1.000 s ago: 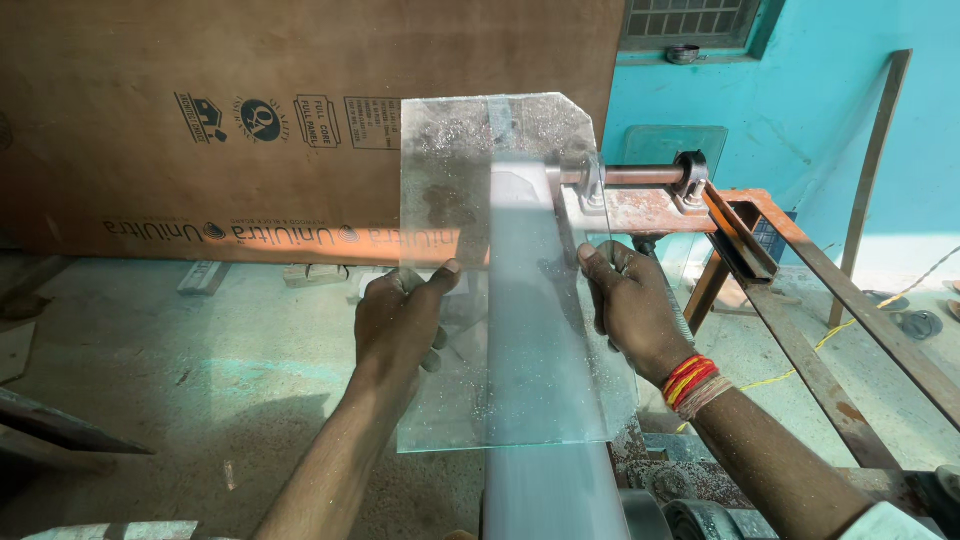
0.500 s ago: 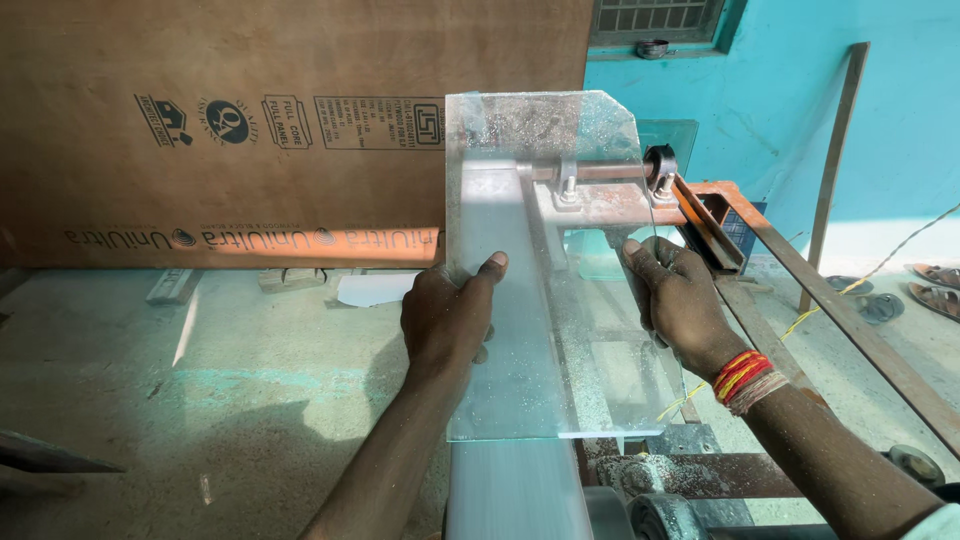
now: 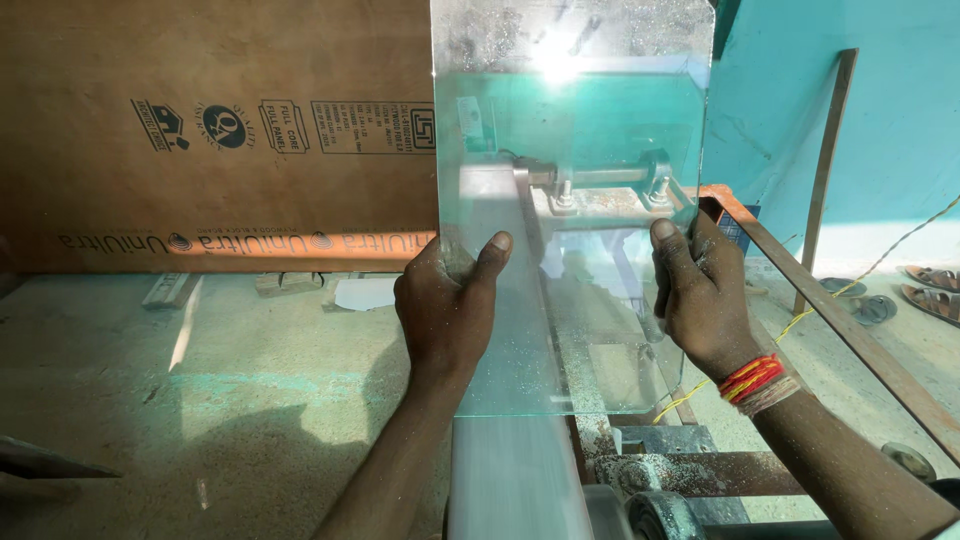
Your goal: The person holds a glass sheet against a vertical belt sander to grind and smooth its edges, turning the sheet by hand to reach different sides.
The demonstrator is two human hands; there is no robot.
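Observation:
I hold a clear, greenish glass pane (image 3: pixel 575 130) upright in front of me with both hands. My left hand (image 3: pixel 447 300) grips its left edge, thumb on the near face. My right hand (image 3: pixel 702 298), with red and orange threads at the wrist, grips the right edge. The pane's lower edge hangs just above a moving grey sanding belt (image 3: pixel 510 470) that runs away from me. Seen through the glass, the belt leads to a metal bracket with bolts (image 3: pixel 600 190). Sunlight glares off the dusty top of the pane.
A rusty metal machine frame (image 3: pixel 820 300) slants along the right, with a pulley (image 3: pixel 655 515) at the bottom. A large brown cardboard sheet (image 3: pixel 200 130) leans behind the dusty concrete floor (image 3: pixel 200 400). A turquoise wall (image 3: pixel 880 100) and sandals (image 3: pixel 935 280) lie to the right.
The pane was lying nearly flat along the belt; I have tilted and lifted it upright. Both hands kept their grip on its side edges.

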